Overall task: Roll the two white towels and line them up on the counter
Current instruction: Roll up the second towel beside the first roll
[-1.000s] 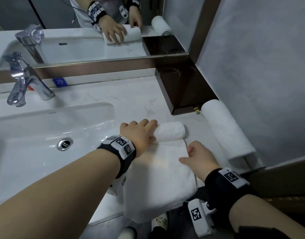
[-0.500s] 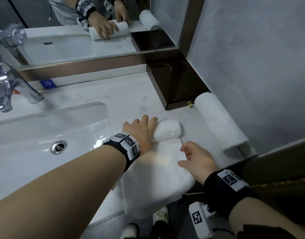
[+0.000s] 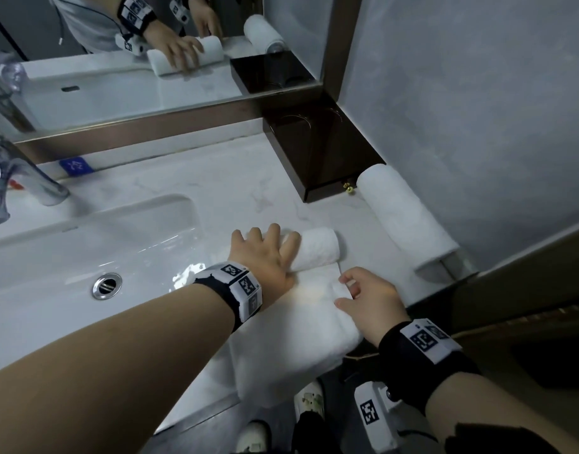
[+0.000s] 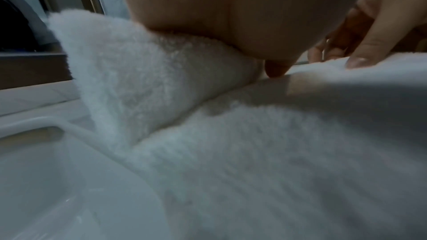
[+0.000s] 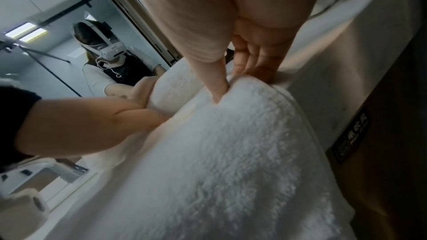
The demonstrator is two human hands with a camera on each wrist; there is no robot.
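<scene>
One white towel (image 3: 291, 339) lies on the marble counter (image 3: 189, 191), its far end wound into a short roll (image 3: 319, 249) and its near end hanging over the front edge. My left hand (image 3: 265, 257) lies over the left part of the roll with fingers spread, palm pressing down on the roll (image 4: 150, 79). At the flat part's right edge, just before the roll, my right hand (image 3: 366, 299) pinches the cloth between thumb (image 5: 217, 87) and fingers. The second towel (image 3: 402, 217) lies fully rolled along the right wall.
A sink basin (image 3: 84, 257) with a chrome faucet (image 3: 19, 181) fills the left. A dark brown box (image 3: 320, 152) sits in the back right corner, touching the rolled towel's far end. A mirror (image 3: 150, 77) runs along the back, and the grey wall (image 3: 478, 109) closes the right.
My right hand has moved onto the towel's right edge and now pinches it. The left hand stays on the roll, which looks about the same size. The view has shifted slightly.
</scene>
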